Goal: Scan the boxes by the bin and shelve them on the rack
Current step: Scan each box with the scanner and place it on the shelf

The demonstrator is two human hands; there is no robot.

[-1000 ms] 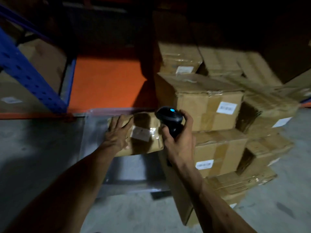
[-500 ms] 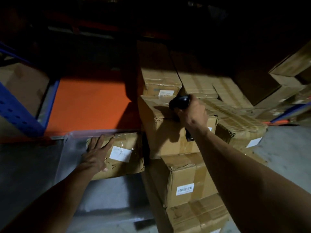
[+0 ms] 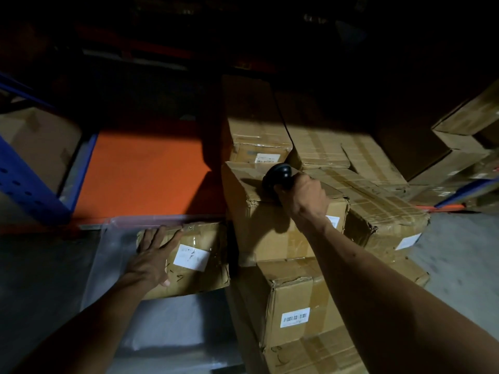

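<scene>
A small box (image 3: 189, 261) lies in the far right corner of the clear bin (image 3: 113, 255), with the left hand (image 3: 154, 255) flat on its left part. Right of the bin stands a stack of boxes (image 3: 294, 300); the right hand (image 3: 302, 197) rests a scanner (image 3: 278, 176) on the top box (image 3: 272, 228). Behind the bin runs the rack shelf (image 3: 140, 168), with its upright (image 3: 29, 182) at the left.

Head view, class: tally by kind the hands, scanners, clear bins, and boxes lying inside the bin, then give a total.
Hands: 2, left hand and right hand
Scanner: 1
Bin: 1
Box in the bin: 1
Total: 5
</scene>
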